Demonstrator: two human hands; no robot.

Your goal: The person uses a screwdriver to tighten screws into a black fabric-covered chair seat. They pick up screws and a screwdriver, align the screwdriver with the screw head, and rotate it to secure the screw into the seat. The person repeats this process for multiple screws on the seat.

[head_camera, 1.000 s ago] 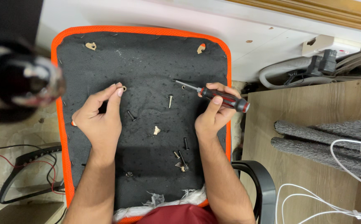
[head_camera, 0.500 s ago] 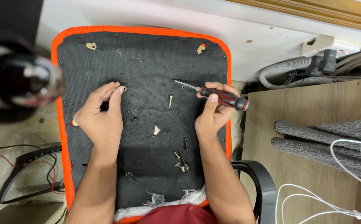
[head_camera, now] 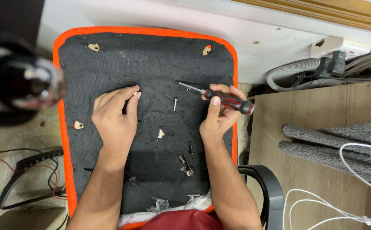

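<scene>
Little has shifted since a second ago: the right hand [head_camera: 218, 114] has tipped its red-and-black screwdriver [head_camera: 219, 97] slightly, so the tip now sits just beside a small hole near the right edge of the upturned seat cushion [head_camera: 151, 64], and the left hand [head_camera: 116, 116] has kept its place near the middle of the panel, thumb and forefinger pinched on a small metal screw [head_camera: 135, 92].

Both hands are closed: the right is wrapped around the screwdriver handle with the thumb laid along it, and the left is drawn narrow on the screw.

As for progress, the work looks partly done. Several fasteners lie loose on the black fabric: one screw [head_camera: 175, 102] between the two hands, and a cluster of dark bolts [head_camera: 187, 161] toward the near right corner. Torn holes in the fabric show light wood beneath at the far left corner [head_camera: 93, 47], the far right corner [head_camera: 207, 50], the left edge [head_camera: 78, 125] and the middle [head_camera: 161, 134]; whether any of these still holds a fastener cannot be told. A black armrest [head_camera: 266, 187] sits off the near right corner of the cushion.
</scene>
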